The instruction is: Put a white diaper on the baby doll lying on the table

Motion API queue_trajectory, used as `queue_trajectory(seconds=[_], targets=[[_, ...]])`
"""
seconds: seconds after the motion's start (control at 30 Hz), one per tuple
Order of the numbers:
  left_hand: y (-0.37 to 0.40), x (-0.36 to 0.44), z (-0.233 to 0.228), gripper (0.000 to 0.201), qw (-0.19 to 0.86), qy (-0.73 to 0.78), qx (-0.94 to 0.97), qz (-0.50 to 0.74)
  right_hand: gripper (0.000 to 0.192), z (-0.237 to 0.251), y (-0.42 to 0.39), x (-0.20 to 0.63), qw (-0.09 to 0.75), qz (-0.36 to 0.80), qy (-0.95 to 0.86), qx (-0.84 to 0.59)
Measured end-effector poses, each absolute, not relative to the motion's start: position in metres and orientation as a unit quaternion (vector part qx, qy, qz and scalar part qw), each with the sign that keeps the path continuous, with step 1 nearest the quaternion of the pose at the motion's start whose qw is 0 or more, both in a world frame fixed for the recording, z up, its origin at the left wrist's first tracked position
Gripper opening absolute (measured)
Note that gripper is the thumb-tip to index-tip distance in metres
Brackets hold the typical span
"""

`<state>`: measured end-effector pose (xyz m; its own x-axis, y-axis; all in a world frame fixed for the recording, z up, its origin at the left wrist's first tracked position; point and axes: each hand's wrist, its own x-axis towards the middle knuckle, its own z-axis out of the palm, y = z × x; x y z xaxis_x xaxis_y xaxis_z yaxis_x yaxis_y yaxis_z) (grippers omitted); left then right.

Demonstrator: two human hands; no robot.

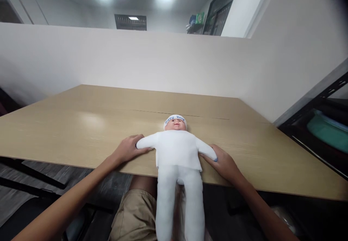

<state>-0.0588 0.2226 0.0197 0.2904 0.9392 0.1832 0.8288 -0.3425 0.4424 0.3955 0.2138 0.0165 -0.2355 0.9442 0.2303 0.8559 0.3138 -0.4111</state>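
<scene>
A baby doll (178,150) in a white top and white trousers lies face up at the table's front edge, its legs hanging over toward my lap. A white cap with blue lettering (175,118) covers its head. My left hand (132,148) is closed round the end of the doll's arm on the left, thumb underneath. On the other side, my right hand (221,161) grips the opposite arm near its blue-edged cuff. Some fingers of both hands are hidden behind the sleeves.
The wooden table (89,125) reaches back to a white half wall (136,59) with glass above. At right stands a black metal shelf (312,117) holding a green container (328,127). A dark chair (29,219) is at lower left.
</scene>
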Motion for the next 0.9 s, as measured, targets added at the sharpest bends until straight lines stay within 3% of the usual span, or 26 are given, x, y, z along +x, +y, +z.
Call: queue_trajectory(seconds=[0.23,0.63,0.9], targets=[[0.311,-0.062,0.01,0.06,0.088,0.556,0.807,0.179,0.035,0.012,0.305,0.396,0.223,0.061,-0.785,-0.575],[0.437,-0.07,-0.001,0.06,0.099,0.574,0.781,0.226,0.043,0.003,0.44,0.385,0.237,0.055,-0.779,-0.578],[0.488,-0.071,-0.02,0.068,-0.003,0.57,0.765,0.301,0.047,-0.003,0.493,0.383,0.245,0.012,-0.78,-0.576]])
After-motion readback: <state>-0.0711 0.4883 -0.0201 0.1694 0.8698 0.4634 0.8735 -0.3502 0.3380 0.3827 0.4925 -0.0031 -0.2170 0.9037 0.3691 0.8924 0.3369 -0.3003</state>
